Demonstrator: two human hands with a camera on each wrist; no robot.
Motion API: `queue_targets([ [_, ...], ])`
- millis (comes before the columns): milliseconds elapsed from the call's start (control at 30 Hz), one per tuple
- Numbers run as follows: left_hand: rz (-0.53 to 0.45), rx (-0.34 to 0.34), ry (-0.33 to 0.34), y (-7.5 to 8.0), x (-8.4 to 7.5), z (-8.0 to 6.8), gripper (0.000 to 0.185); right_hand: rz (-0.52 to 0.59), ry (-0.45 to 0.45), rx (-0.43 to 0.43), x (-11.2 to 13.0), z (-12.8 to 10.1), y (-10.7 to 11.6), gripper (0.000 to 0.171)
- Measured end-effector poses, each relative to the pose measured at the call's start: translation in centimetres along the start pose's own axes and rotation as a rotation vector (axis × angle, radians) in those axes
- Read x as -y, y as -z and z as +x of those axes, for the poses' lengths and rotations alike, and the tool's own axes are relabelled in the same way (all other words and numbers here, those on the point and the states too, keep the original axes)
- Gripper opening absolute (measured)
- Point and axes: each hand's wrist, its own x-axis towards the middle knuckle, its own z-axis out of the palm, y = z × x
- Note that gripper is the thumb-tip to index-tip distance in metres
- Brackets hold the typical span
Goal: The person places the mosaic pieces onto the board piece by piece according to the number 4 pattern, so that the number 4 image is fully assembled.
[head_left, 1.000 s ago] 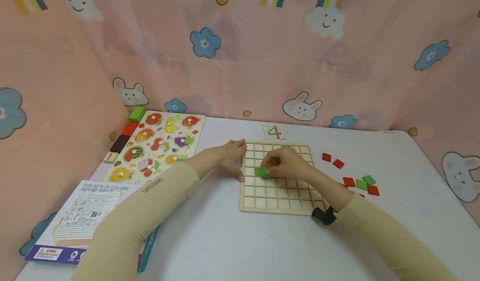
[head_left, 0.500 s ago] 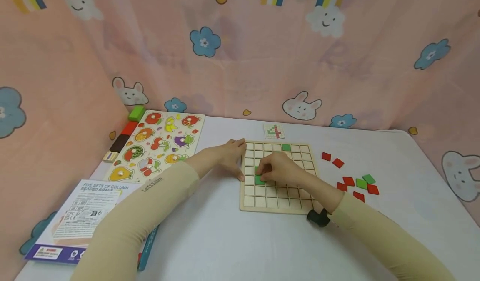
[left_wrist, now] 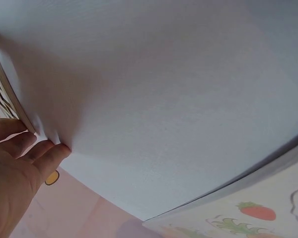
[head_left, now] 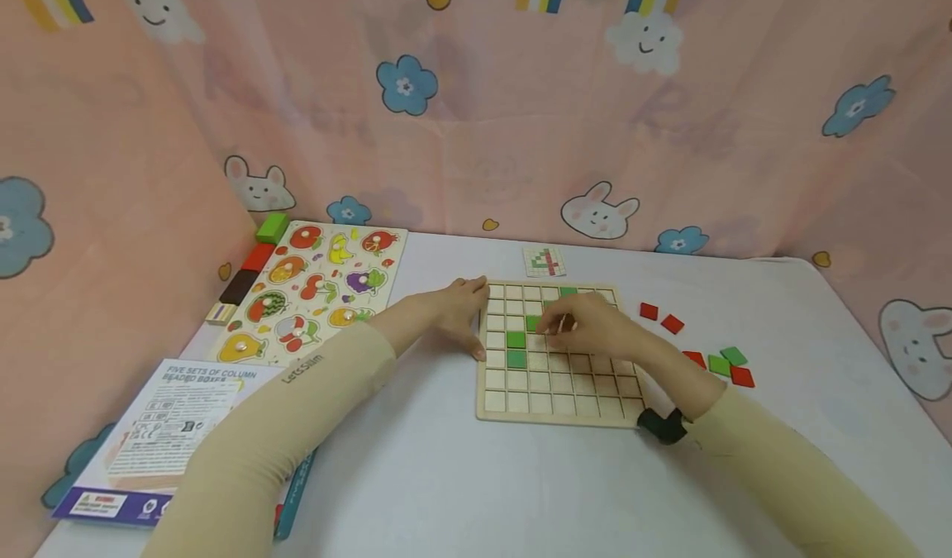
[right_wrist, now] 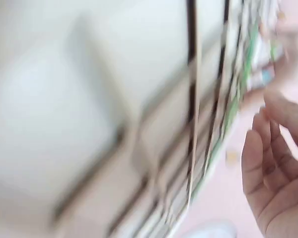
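Note:
A wooden grid board (head_left: 554,397) lies on the white table. Green tiles sit in its cells: two stacked at the left (head_left: 516,349) and one at the top row (head_left: 568,291). My right hand (head_left: 573,326) hovers over the board's upper middle, fingertips pinching another green tile (head_left: 532,323) at a cell. My left hand (head_left: 463,310) rests with straight fingers against the board's left edge (left_wrist: 7,89); its fingers (left_wrist: 37,153) touch the table there. The right wrist view is blurred, showing grid cells and loosely curled fingers (right_wrist: 268,163).
Loose red tiles (head_left: 660,317) and green tiles (head_left: 718,365) lie right of the board. A pattern card (head_left: 549,261) sits behind it. A fruit peg puzzle (head_left: 312,289), coloured blocks (head_left: 256,255) and a printed box (head_left: 171,426) occupy the left. Pink curtains enclose the table.
The right hand set a green tile in the left column, then another below it, and has moved up and right to a cell in the second row. The left hand stayed put.

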Motion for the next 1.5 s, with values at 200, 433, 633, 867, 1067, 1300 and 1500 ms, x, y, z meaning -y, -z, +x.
queue_targets([
  [200, 0.009, 0.003, 0.008, 0.0, -0.2, 0.0, 0.119, -0.069, -0.151, -0.080, -5.2, -4.7, 4.2, 0.017],
  [433, 0.010, 0.000, 0.001, 0.0, -0.2, 0.0, 0.119, -0.102, -0.350, -0.040, -10.5, -10.6, 7.0, 0.026],
  [633, -0.005, -0.001, 0.001, 0.0, -0.1, 0.0, 0.118, -0.073, -0.398, 0.030, -13.4, -13.3, 7.7, 0.032],
  [867, -0.017, 0.000, 0.006, 0.1, -0.2, 0.0, 0.118, -0.052, -0.461, 0.080, -14.2, -13.9, 7.4, 0.044],
  [1067, -0.007, 0.001, 0.005, 0.0, -0.1, 0.1, 0.118, -0.098, -0.468, 0.080, -14.2, -13.6, 7.2, 0.038],
  [1300, -0.003, -0.003, 0.000, 0.0, -0.1, 0.0, 0.119, -0.084, -0.438, 0.079, -13.8, -13.1, 7.7, 0.027],
  [1500, 0.019, -0.006, -0.013, 0.0, 0.0, 0.1, 0.119, -0.081, -0.391, -0.026, -12.1, -11.8, 7.4, 0.023],
])
